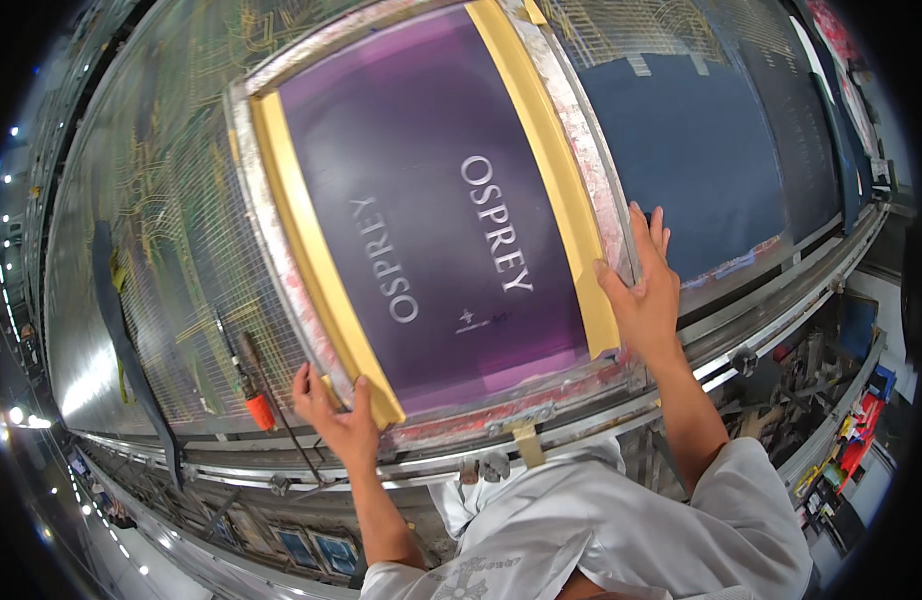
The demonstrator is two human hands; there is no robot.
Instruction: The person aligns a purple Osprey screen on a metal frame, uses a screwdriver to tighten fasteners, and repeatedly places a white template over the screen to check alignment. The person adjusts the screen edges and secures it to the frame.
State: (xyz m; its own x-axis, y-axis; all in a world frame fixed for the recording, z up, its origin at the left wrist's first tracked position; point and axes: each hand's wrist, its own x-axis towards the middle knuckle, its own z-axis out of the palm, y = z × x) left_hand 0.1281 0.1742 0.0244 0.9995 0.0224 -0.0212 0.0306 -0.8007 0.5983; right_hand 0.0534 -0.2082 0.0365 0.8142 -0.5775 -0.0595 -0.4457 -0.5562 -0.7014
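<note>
A screen printing frame (pixel 263 220) with worn, paint-stained rails lies on the long table before me. Its purple screen (pixel 411 130) bears light lettering and a small emblem. Gold-coloured strips, one on the left (pixel 321 260) and one on the right (pixel 548 170), run along the inner sides. My left hand (pixel 339 420) grips the near left corner, thumb on the inner side and fingers outside the rail. My right hand (pixel 643 295) straddles the right rail low down, thumb by the gold strip, fingers stretched over the outer edge.
Dark blue fabric (pixel 681 165) lies on the table to the right. At left are an orange-handled tool (pixel 261 410) and a dark strap (pixel 116 310). A metal rail (pixel 721 372) runs along the near table edge. Red and yellow items (pixel 861 435) stand at lower right.
</note>
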